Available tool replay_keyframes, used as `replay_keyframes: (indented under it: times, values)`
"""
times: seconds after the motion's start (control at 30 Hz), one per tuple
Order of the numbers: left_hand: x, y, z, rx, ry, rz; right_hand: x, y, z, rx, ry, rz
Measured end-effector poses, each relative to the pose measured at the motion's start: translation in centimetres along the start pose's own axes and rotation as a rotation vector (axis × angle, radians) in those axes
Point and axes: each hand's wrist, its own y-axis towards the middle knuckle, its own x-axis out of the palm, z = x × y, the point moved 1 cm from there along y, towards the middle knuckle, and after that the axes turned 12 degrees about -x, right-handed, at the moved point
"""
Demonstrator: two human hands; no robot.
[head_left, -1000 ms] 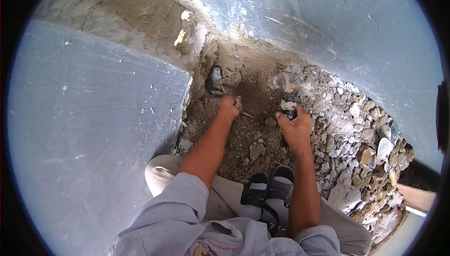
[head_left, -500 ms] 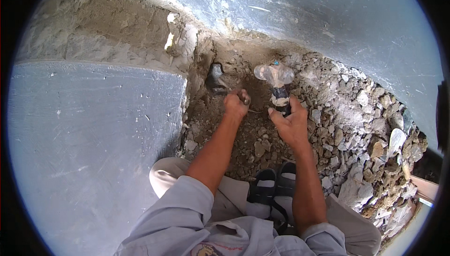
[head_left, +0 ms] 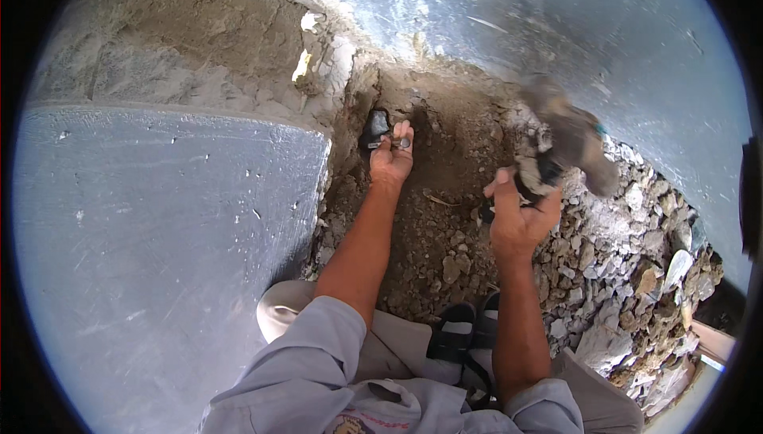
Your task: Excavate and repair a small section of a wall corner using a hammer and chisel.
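My left hand (head_left: 393,156) is closed round a short metal chisel (head_left: 404,143), its round butt end turned to the right. The chisel's other end points left into a dark hole beside the wall corner, where a grey lump (head_left: 378,122) shows. In my right hand (head_left: 520,219) is a hammer (head_left: 576,136), gripped by its short handle wrapped in black and pale tape. Motion blurs the hammer's head, which is apart from the chisel, over the rubble to the right.
Grey-painted surfaces stand at left (head_left: 159,259) and far right (head_left: 620,29). Broken rubble (head_left: 628,251) is heaped on the right. Loose soil and stones (head_left: 429,243) lie between my arms, above my sandalled feet (head_left: 457,335). A dirt ledge (head_left: 199,36) runs along the far left.
My right hand has swung the hammer rightward, away from the chisel. My left hand has shifted slightly up and left with the chisel, closer to the hole. The view has tilted a little.
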Motion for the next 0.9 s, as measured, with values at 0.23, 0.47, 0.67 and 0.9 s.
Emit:
replay_keyframes:
  times: [0.23, 0.47, 0.67, 0.9]
  values:
    - [-0.5, 2.2, 0.3, -0.07, 0.106, -0.063, 4.3, -4.8, 10.0, 0.186, -0.531, -0.418]
    - [-0.7, 0.8, 1.0, -0.022, 0.231, 0.034, 3.7, -0.2, 2.5, 0.042, -0.103, -0.038]
    - [0.2, 1.1, -2.3, -0.084, 0.233, 0.042, 3.1, -5.8, 11.1, -0.147, -0.544, -0.127]
    - [-2.5, 1.4, 1.6, -0.087, 0.289, -0.018, 3.0, -2.5, 1.4, 0.266, -0.283, -0.363]
